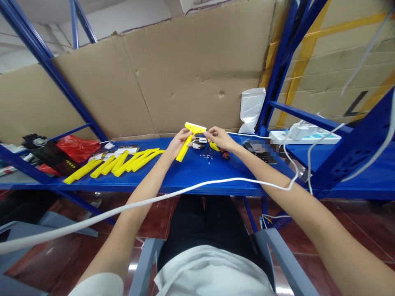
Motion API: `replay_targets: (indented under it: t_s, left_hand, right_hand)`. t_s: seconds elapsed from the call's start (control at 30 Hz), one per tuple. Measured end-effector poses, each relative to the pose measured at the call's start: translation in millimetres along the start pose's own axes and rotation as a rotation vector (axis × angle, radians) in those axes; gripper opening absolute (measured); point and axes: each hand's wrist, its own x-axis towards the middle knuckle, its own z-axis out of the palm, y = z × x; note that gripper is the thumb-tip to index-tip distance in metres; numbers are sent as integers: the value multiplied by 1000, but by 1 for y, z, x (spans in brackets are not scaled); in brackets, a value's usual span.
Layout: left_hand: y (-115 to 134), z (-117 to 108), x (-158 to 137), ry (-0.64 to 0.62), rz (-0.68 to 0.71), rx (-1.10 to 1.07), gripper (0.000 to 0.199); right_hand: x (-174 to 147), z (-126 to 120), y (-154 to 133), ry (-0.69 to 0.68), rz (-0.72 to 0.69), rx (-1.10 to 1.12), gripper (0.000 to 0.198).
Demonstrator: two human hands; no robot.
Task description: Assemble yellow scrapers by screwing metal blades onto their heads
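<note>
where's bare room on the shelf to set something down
Bare: blue shelf, front strip between the yellow handles and black device, in front of small loose parts. Crowded: left end, around the red plastic bag and black box.

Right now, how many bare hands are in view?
2. Left hand: at the left side of the yellow tool. Right hand: at the right end of the tool's head. Some fingertips are hidden; no third hand shows.

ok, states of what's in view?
Yellow scraper: held up
Left grip: closed on it
Right grip: bent, at its head
Yellow handles: lying in a row
Small parts: loose, scattered
Red-black tool: lying down
Red bag: crumpled
White pouch: upright
</note>
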Motion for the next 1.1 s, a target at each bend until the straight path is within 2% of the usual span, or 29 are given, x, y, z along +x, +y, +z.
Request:
replay_targets:
  t_s: [0.07, 0.13, 0.2, 0.33, 0.57, 0.7, 0.87, 1.1]
  left_hand:
    - [7, -1, 0, 66, 39, -54, 29]
    - [13, -4, 0, 85, 70, -110, 29]
    - [18, -6, -1, 58, 96, -153, 28]
    - [19, -6, -3, 35, 117, -139, 28]
    - [13, -2, -4, -12, 78, -118, 32]
    - [13, 0, -6, -9, 82, -77, 32]
    - [13, 3, -8, 14, 73, -41, 32]
    - [11, 2, -8, -35, 69, -35, 31]
  right_hand:
    - [-2, -1, 2, -92, -110, -258, 33]
    - [-4, -4, 3, -214, -159, -438, 25]
    - [-7, -6, 4, -314, -146, -493, 19]
    - [-9, -8, 3, -415, -114, -528, 7]
    - [-4, -10, 8, -447, -91, -567, 6]
    - [-2, -17, 9, -466, -95, -570, 12]
    - [1, -21, 11, -473, -98, -618, 6]
    - [2, -21, 14, -490, -72, -648, 6]
